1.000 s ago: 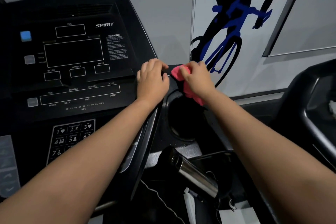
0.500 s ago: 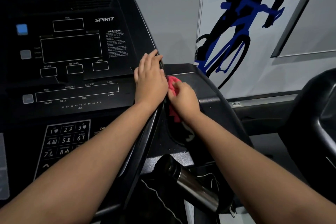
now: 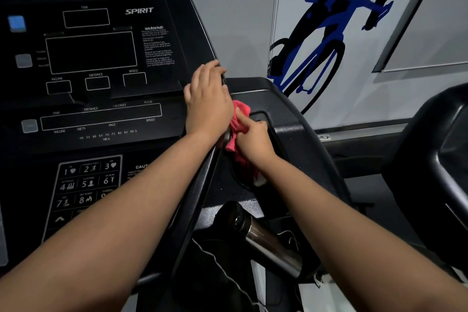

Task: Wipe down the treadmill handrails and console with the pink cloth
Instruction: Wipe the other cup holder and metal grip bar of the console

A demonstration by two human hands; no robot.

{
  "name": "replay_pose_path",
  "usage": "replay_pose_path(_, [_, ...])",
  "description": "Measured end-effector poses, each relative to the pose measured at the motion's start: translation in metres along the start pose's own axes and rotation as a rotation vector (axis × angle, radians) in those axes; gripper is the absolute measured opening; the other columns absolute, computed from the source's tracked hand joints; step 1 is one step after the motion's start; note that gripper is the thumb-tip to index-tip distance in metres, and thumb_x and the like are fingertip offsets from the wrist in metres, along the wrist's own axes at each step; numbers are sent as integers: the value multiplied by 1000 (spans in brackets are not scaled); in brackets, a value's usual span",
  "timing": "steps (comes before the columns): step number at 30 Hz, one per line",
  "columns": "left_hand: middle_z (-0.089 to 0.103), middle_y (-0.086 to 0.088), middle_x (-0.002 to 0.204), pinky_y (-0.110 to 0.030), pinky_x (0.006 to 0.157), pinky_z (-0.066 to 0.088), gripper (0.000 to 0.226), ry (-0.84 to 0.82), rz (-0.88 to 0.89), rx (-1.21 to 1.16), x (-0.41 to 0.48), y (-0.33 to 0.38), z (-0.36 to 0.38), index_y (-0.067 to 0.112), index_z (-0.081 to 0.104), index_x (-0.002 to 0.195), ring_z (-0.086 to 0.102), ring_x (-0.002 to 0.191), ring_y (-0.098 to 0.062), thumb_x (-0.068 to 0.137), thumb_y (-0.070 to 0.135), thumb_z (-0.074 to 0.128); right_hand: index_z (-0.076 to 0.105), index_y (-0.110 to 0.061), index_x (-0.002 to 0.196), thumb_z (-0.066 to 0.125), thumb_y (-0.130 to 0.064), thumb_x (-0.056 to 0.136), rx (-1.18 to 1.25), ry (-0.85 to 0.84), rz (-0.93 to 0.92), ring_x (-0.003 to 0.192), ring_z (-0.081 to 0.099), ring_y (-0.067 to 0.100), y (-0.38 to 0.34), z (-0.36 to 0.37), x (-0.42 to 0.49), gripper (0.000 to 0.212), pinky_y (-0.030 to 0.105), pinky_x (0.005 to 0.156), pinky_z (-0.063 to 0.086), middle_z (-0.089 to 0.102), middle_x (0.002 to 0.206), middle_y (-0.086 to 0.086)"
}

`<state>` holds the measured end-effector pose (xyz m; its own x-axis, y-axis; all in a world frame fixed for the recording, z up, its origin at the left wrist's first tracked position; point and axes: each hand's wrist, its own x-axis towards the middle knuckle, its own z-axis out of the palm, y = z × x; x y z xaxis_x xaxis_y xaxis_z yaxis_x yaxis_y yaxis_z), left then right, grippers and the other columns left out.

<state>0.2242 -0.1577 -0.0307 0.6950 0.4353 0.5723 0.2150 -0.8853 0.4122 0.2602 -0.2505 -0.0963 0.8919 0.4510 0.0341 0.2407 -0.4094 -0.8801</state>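
The black treadmill console (image 3: 101, 78) with its dark displays and number keypad fills the left of the view. My left hand (image 3: 209, 104) rests on the console's right edge, fingers over the rim. Right beside it, my right hand (image 3: 253, 140) grips the crumpled pink cloth (image 3: 238, 132) and presses it against the side tray by the round cup holder (image 3: 240, 180). Part of the cloth hangs down into the cup holder. The black side panel (image 3: 298, 132) curves away to the right.
A steel bottle (image 3: 268, 240) lies tilted in a dark bag below the cup holder. Another black machine (image 3: 435, 164) stands at the right. A wall with a blue cyclist graphic (image 3: 324, 40) is behind.
My right hand has dragged the pink cloth from the far end of the side tray toward me, down to the cup holder rim. My left hand has stayed on the console edge.
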Motion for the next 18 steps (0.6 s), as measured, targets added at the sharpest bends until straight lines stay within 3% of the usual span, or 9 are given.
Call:
replay_pose_path(2, [39, 6, 143, -36, 107, 21, 34, 2, 1, -2, -1, 0, 0, 16, 51, 126, 28, 137, -13, 93, 13, 43, 51, -25, 136, 45, 2, 79, -71, -104, -3, 105, 61, 24, 7, 2, -3, 63, 18, 94, 38, 56, 126, 12])
replay_pose_path(5, [40, 5, 142, -38, 107, 23, 31, 2, 5, -18, -1, -1, 0, 16, 52, 123, 29, 136, -14, 93, 12, 44, 52, -19, 136, 46, -2, 76, -128, -250, -21, 127, 50, 22, 20, 3, -15, 62, 19, 104, 29, 57, 132, 11])
replay_pose_path(7, [40, 4, 142, -38, 107, 23, 30, 5, 7, -26, -1, -1, 0, 15, 53, 121, 29, 136, -14, 93, 12, 44, 47, -25, 140, 48, -7, 82, -204, -263, -58, 118, 54, 25, 21, 0, -17, 61, 27, 107, 36, 55, 126, 12])
replay_pose_path(9, [41, 5, 141, -38, 107, 24, 31, 6, 3, -29, -2, -1, 0, 15, 54, 121, 30, 135, -14, 91, 11, 45, 45, -24, 139, 48, -15, 90, -389, -203, -132, 97, 55, 32, 17, 0, -21, 50, 32, 90, 45, 39, 107, 8])
replay_pose_path(11, [43, 4, 139, -36, 105, 24, 33, 19, -7, -30, -4, -1, 1, 15, 54, 120, 32, 134, -14, 89, 9, 46, 46, -18, 131, 44, -25, 96, -449, -126, -170, 87, 54, 32, 15, 4, -22, 36, 31, 68, 42, 34, 98, 1])
replay_pose_path(13, [44, 4, 137, -36, 105, 25, 35, 28, -18, -40, -4, -1, 2, 15, 55, 120, 33, 132, -15, 87, 8, 48, 45, -18, 124, 37, -33, 99, -414, -71, -143, 81, 56, 25, 15, 6, -14, 31, 27, 57, 32, 36, 85, -10])
replay_pose_path(16, [43, 3, 136, -37, 106, 25, 35, 27, -21, -40, -3, -1, 1, 16, 54, 120, 32, 131, -14, 86, 9, 49, 45, -17, 125, 27, -38, 100, -456, -30, -209, 91, 56, 25, 8, -6, 3, 38, 28, 67, 34, 34, 81, -13])
replay_pose_path(18, [43, 3, 136, -37, 106, 25, 34, 31, -21, -33, -2, 0, 0, 16, 54, 119, 32, 130, -15, 86, 10, 50, 44, -16, 129, 31, -38, 100, -617, -27, -325, 96, 52, 28, 0, -20, 9, 39, 32, 67, 33, 39, 91, -8])
